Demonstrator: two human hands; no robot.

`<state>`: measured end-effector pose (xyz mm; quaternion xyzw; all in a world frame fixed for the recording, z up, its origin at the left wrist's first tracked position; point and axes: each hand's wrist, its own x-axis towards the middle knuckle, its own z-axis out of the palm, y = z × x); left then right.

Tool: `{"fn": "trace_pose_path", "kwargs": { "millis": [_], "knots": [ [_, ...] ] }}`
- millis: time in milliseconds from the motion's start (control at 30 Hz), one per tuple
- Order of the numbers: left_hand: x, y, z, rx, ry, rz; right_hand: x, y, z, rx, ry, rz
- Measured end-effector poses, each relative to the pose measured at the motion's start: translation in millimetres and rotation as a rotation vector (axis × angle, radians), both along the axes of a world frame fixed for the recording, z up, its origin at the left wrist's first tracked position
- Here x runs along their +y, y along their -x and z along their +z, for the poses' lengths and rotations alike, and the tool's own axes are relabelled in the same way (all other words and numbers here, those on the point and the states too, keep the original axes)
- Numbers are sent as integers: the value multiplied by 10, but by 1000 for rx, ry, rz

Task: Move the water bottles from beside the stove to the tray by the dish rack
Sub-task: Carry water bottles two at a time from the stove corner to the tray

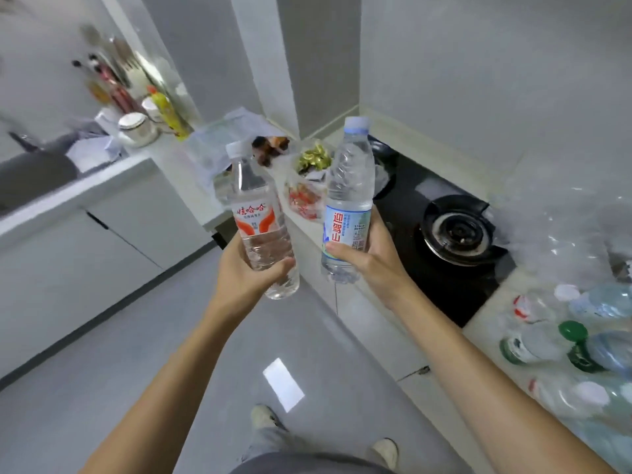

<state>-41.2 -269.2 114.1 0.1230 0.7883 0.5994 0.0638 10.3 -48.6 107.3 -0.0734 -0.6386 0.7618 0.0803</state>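
Note:
My left hand (246, 271) grips a clear water bottle with a red-and-white label (254, 213) and a white cap, held upright over the floor. My right hand (372, 258) grips a second clear bottle with a blue label (349, 200) and a pale blue cap, upright beside the first. Both bottles hang in the air in front of the counter corner. Several more water bottles (564, 343), some lying down, crowd the counter at the right of the black gas stove (455, 234). I cannot make out the tray; the dish rack area (113, 80) at the far left is blurred.
Plastic bags of food (304, 179) sit on the counter corner behind the bottles. A white pot (135, 126) and a yellow bottle (167, 111) stand on the left counter beside the sink (34, 172). Grey tiled floor (171, 336) lies between the counters; my feet show at the bottom.

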Motion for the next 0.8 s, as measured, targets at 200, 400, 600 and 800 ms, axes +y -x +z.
{"fn": "trace_pose_path", "kwargs": {
  "millis": [200,400,600,800],
  "knots": [
    [-1270,135,30,30,-56,241,-1225,588,149,-1,-69,179],
    [-2780,384,96,54,-166,463,-2844,1183,253,-2,-56,300],
    [-4273,586,154,69,-196,635,-4428,1689,317,21,-49,493],
    [-5348,753,221,115,-221,801,-5707,2188,408,37,-54,661]
  ]
}}
